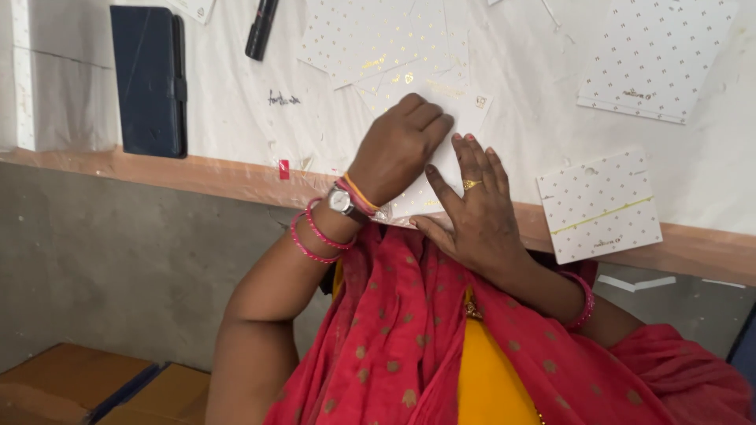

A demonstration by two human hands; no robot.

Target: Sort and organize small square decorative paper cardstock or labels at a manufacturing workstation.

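Note:
My left hand (pixel 403 144), with a watch and pink bangles at the wrist, rests as a curled fist on a white gold-dotted card (pixel 466 118) at the table's near edge. Whether the fist holds anything is hidden. My right hand (pixel 475 206), wearing a gold ring, lies flat with fingers spread on the same card's lower right part. The two hands almost touch.
More dotted cards lie in a pile (pixel 378 43) beyond my hands and in a stack (pixel 654 59) at far right. A card with a thin gold chain (pixel 600 206) overhangs the wooden table edge (pixel 197 175). A dark blue phone case (pixel 148 79) and a black marker (pixel 261 27) lie at left. Cardboard boxes (pixel 75 386) sit below.

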